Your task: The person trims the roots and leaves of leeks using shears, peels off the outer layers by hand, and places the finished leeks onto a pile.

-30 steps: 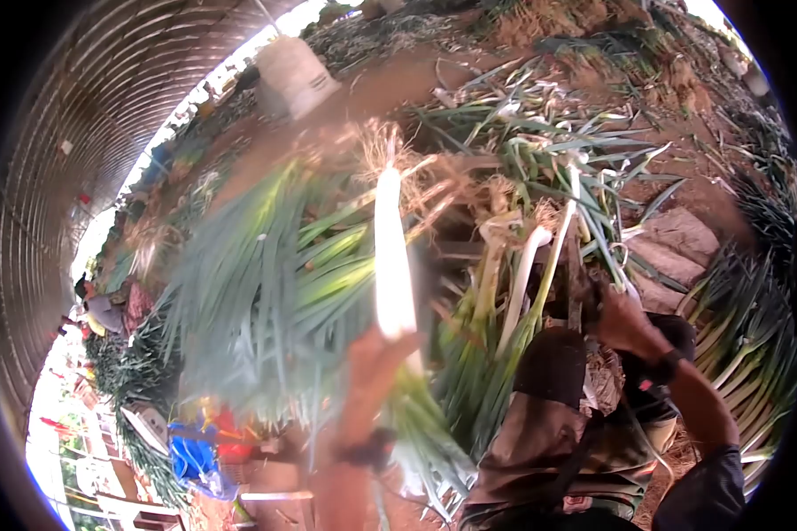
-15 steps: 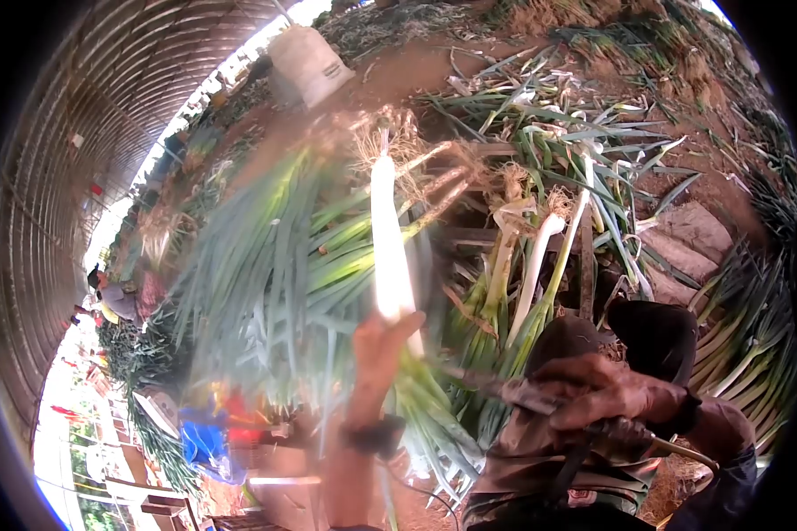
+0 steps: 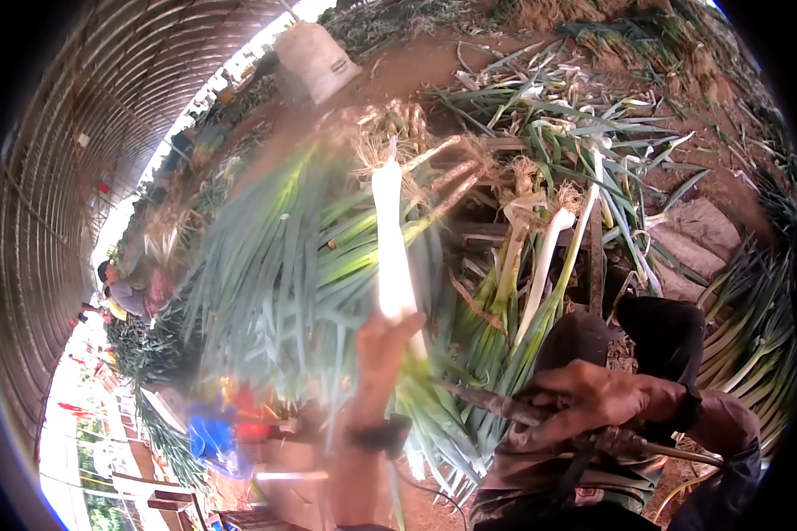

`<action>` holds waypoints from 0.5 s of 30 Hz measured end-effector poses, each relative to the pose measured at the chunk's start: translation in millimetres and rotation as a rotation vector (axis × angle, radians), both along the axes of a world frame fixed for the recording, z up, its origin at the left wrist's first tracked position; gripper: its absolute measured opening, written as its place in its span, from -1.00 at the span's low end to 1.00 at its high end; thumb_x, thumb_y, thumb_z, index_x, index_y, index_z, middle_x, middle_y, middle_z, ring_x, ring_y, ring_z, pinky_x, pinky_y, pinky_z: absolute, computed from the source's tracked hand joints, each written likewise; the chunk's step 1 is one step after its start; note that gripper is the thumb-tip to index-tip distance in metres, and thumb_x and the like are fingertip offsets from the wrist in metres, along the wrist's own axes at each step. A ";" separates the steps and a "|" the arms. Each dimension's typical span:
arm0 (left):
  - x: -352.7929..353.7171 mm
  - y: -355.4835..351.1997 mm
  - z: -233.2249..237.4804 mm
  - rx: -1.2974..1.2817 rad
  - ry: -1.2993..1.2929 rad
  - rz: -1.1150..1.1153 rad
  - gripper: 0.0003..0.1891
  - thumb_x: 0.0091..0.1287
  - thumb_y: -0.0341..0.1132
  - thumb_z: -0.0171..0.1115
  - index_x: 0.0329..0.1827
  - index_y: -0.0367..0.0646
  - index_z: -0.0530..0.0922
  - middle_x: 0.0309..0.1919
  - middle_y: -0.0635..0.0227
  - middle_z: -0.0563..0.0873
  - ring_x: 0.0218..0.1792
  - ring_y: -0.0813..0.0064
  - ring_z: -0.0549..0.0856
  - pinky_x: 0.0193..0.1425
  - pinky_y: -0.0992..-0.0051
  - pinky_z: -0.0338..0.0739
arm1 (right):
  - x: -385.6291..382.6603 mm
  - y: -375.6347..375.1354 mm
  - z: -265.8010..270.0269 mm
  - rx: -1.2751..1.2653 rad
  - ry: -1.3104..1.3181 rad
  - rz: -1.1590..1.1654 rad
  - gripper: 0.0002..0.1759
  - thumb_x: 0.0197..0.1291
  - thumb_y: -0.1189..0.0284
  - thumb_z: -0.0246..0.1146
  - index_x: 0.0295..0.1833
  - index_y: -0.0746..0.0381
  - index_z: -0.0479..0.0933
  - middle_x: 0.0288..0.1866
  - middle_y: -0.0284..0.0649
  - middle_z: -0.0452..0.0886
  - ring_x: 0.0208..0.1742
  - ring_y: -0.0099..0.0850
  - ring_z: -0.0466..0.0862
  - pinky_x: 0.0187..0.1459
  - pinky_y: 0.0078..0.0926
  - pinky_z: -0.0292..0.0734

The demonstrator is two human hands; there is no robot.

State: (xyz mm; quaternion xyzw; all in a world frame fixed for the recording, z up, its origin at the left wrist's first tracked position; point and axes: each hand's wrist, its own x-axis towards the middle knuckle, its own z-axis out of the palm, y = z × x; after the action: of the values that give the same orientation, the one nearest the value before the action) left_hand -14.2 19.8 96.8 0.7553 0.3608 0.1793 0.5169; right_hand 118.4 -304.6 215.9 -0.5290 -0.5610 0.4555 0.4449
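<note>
Gripping a long leek-like plant with a bright white stalk [image 3: 390, 239], the left hand [image 3: 383, 354] closes around its lower part near mid-frame, with its stringy tan roots [image 3: 376, 155] pointing up. At lower right, the right hand [image 3: 593, 398] is wrapped around a slender dark tool [image 3: 496, 404], its narrow end aimed left towards the plant's green leaves. A thin pale hose [image 3: 682, 455] lies just beside that hand. Handling this well, I would judge, calls for a snug but gentle left grip, with the stalk upright and free of the heap of long green leaves [image 3: 266, 257] to the left, and the tool's end clear of the fingers. Squeezing hard could bruise the stalk. Another white-stalked plant [image 3: 545, 257] leans right of centre, and a pale sack [image 3: 314, 62] stands at upper left.
</note>
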 end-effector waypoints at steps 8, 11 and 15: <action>-2.8 0.1 2.5 -0.055 -0.041 -0.027 -0.72 0.27 -0.40 0.47 -0.03 -0.28 0.60 -0.33 0.28 0.74 -0.37 0.42 0.76 -0.33 0.42 0.66 | -5.7 11.1 -27.4 -0.080 0.183 0.172 -0.03 0.35 -0.31 0.06 0.38 0.43 0.46 0.14 0.26 0.53 0.04 -0.03 0.68 0.02 -0.20 0.56; -4.4 -4.2 11.2 -0.112 -0.096 -0.019 -0.72 0.27 -0.39 0.47 -0.03 -0.29 0.60 -0.33 0.27 0.74 -0.36 0.41 0.77 -0.31 0.43 0.66 | -7.6 8.6 -48.8 0.163 0.364 0.200 -0.30 0.40 0.09 0.27 0.40 0.42 0.43 0.17 0.17 0.58 0.08 -0.14 0.68 0.07 -0.21 0.59; -6.3 -4.4 16.7 -0.098 -0.065 0.005 -0.71 0.30 -0.35 0.47 -0.03 -0.29 0.60 -0.33 0.27 0.75 -0.36 0.40 0.77 -0.31 0.43 0.67 | -30.6 8.5 -65.0 0.075 0.260 0.139 -0.44 0.39 0.21 0.32 0.38 0.29 0.50 0.19 0.24 0.55 0.05 -0.01 0.68 0.05 -0.16 0.61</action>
State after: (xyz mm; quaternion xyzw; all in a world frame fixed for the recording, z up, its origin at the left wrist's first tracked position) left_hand -20.5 15.3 113.6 0.7219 0.3539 0.1872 0.5644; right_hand 87.7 -296.1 150.9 -0.4085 -0.5506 0.5286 0.5005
